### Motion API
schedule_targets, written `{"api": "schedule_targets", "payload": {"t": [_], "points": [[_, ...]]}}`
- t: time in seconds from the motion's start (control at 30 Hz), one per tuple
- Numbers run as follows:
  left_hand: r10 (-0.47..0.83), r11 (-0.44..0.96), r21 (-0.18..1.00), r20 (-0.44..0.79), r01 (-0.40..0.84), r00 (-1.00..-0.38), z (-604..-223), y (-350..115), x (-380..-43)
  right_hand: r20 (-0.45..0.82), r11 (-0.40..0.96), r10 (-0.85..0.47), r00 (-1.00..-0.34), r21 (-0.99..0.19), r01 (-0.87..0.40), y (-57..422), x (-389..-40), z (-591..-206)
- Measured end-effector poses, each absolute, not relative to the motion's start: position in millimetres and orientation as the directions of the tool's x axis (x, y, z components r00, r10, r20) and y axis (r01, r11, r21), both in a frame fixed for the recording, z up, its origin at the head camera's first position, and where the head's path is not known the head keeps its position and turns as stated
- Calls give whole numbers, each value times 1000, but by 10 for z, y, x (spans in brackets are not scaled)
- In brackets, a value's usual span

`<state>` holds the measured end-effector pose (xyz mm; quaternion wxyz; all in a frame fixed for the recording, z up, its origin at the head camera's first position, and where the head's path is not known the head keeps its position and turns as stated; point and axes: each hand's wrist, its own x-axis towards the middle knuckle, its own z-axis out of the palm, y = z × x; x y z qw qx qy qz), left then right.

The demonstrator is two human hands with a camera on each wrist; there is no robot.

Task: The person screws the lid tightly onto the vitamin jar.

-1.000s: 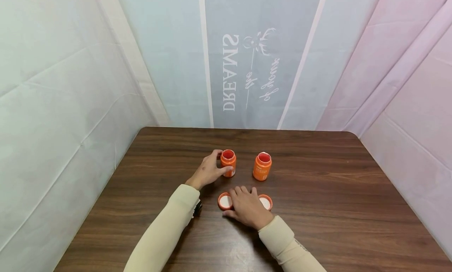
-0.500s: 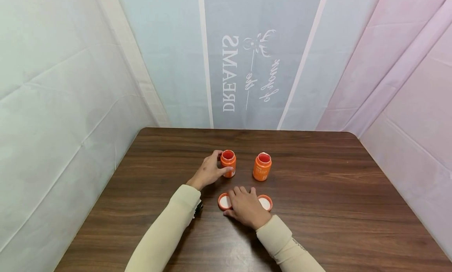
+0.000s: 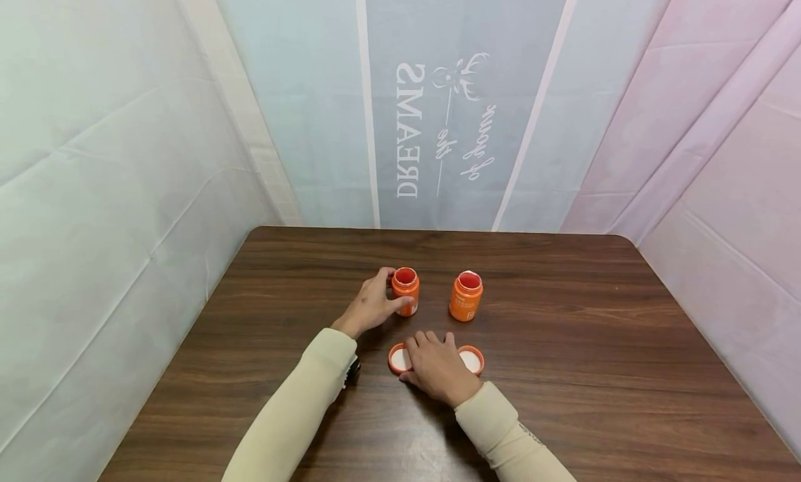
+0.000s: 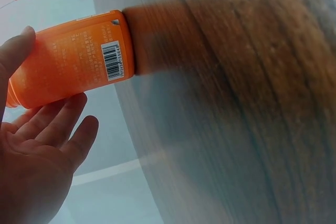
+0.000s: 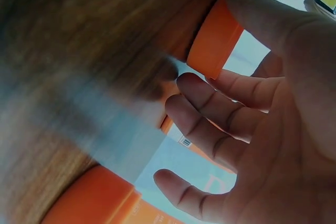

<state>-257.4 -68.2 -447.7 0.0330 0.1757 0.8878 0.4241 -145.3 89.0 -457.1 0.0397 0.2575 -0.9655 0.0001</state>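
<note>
My left hand [image 3: 370, 304] grips an open orange bottle [image 3: 406, 302] from its left side, thumb in front and fingers behind. In the left wrist view, that bottle [image 4: 68, 61] stands on the table with its barcode showing. A second open orange bottle [image 3: 465, 302] stands to the right of it. Nearer the front, my right hand [image 3: 438, 369] pinches the left orange lid [image 3: 400, 360], which lies with its white inside up. The right wrist view shows thumb and fingertips at the rim of this lid [image 5: 214, 40]. Another upturned lid [image 3: 471, 360] is partly hidden behind the right hand.
The dark wood table [image 3: 594, 371] has its far edge against a hanging cloth backdrop [image 3: 325, 106] with white lettering. Pale cloth walls [image 3: 112, 204] flank both sides. A small black device [image 3: 352, 372] sits at the left wrist.
</note>
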Motion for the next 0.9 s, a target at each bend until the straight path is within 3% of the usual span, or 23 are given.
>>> {"api": "schedule_targets", "payload": {"t": [0.2, 0.6, 0.9], "points": [[343, 574, 766, 95, 289, -934, -4500, -692, -2530, 90, 862, -506, -858, 5, -507, 916, -1430, -4582], [368, 556, 760, 137, 336, -920, -4529, -698, -2402, 126, 837, -510, -851, -156, -525, 1015, -1384, -4560], [390, 530, 759, 177, 377, -904, -4554, -710, -2318, 212, 798, -533, -819, -198, -570, 1091, -1338, -4598]]}}
